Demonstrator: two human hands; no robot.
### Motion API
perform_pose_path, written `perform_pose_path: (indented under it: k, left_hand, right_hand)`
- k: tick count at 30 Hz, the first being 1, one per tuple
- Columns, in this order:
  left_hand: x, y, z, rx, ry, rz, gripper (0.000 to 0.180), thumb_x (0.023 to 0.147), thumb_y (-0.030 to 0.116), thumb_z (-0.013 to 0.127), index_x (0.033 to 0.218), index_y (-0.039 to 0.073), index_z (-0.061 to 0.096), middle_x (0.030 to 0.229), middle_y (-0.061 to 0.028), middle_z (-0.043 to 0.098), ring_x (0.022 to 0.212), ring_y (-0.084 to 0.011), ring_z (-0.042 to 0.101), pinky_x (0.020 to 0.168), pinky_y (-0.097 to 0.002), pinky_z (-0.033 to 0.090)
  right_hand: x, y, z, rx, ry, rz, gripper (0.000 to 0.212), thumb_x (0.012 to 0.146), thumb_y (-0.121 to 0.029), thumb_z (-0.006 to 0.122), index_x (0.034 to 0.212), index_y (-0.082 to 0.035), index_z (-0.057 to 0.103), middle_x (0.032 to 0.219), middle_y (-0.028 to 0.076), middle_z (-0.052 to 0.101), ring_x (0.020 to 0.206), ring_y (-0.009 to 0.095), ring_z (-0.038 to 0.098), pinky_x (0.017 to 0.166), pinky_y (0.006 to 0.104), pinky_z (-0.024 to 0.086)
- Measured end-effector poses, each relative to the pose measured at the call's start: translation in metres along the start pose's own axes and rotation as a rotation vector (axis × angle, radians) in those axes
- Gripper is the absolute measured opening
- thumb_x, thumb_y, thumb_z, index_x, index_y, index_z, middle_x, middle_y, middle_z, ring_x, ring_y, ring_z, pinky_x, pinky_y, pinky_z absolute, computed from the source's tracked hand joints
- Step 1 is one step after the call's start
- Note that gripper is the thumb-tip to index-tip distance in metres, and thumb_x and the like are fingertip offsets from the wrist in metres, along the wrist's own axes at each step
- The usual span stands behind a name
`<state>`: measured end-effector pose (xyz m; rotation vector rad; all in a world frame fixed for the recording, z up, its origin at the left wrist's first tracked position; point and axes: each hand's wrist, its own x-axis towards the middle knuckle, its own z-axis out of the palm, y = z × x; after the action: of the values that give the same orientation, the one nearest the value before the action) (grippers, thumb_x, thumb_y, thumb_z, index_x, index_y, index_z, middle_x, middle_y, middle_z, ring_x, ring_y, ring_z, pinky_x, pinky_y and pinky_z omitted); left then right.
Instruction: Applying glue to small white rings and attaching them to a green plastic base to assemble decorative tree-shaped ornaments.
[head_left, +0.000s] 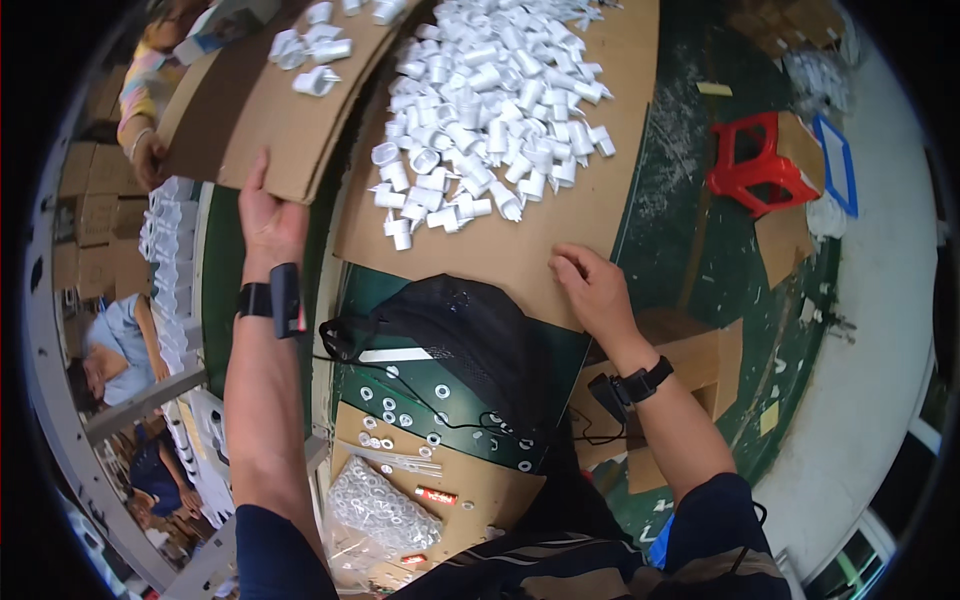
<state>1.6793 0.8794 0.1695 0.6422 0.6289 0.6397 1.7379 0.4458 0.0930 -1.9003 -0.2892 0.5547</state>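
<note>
My left hand (272, 225) grips the near corner of a raised, tilted cardboard sheet (285, 135), the thumb on its upper face and the other fingers hidden. Several white plastic cup-like parts (318, 80) lie on that sheet. A large heap of similar white parts (480, 110) covers another cardboard sheet (440, 255) on the green table, straight ahead of me. Over the right edge of this lower sheet is my right hand (597, 295), its fingers loosely curled, with nothing visible in them. Just left of it lies a black mesh drawstring bag (460, 335).
Another person's hand (148, 160) is at the raised sheet's far left edge. White rings (390, 405) and a clear bag of rings (380, 505) lie nearest me. A red stool (760, 165) and an opened cardboard box (690, 385) are on the right. Other people sit at left.
</note>
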Motion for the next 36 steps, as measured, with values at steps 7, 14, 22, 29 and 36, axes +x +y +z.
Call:
perform_pose_path:
  k: [7,14,22,29,36]
  left_hand:
    - [0.018,0.009,-0.011,-0.048,-0.264,-0.09,0.037,0.106,0.018,0.059,0.135,-0.005,0.058,0.137,-0.0216,0.065,0.127,-0.0362,0.064,0.113,-0.0499,0.051]
    - [0.007,0.024,0.016,-0.089,-0.319,-0.032,0.031,0.108,0.017,0.056,0.128,-0.006,0.061,0.131,-0.0215,0.068,0.123,-0.0367,0.066,0.111,-0.0506,0.053]
    - [-0.01,0.036,0.031,-0.014,-0.278,0.011,0.031,0.108,0.017,0.055,0.129,-0.007,0.06,0.13,-0.0217,0.068,0.122,-0.0367,0.067,0.108,-0.05,0.055]
    - [-0.021,0.033,0.019,-0.069,-0.331,-0.009,0.032,0.109,0.017,0.054,0.13,-0.007,0.059,0.132,-0.0227,0.067,0.123,-0.0365,0.067,0.107,-0.0492,0.057]
    - [-0.038,0.033,0.011,-0.071,-0.305,-0.068,0.046,0.108,0.024,0.056,0.143,-0.006,0.051,0.14,-0.0241,0.062,0.129,-0.038,0.063,0.111,-0.0502,0.053]
  right_hand:
    - [0.017,0.026,-0.017,0.012,0.038,-0.05,0.029,0.1,-0.018,0.069,0.12,0.002,0.072,0.091,0.012,0.076,0.082,0.014,0.07,0.077,0.0279,0.055]
    - [0.02,0.025,-0.023,0.017,0.028,-0.048,0.03,0.099,-0.017,0.069,0.121,0.002,0.071,0.091,0.013,0.076,0.081,0.015,0.071,0.076,0.0288,0.055]
    - [0.023,0.017,-0.028,0.037,0.023,-0.046,0.031,0.098,-0.016,0.069,0.122,0.003,0.07,0.092,0.015,0.077,0.082,0.017,0.074,0.077,0.0297,0.057]
    - [0.03,0.005,-0.035,-0.042,0.023,-0.073,0.03,0.098,-0.015,0.068,0.122,0.002,0.071,0.095,0.016,0.078,0.084,0.018,0.075,0.078,0.0297,0.058]
    - [0.033,-0.042,-0.034,0.072,0.106,-0.095,0.026,0.101,-0.013,0.067,0.121,0.004,0.072,0.099,0.011,0.078,0.089,0.014,0.074,0.079,0.028,0.058]
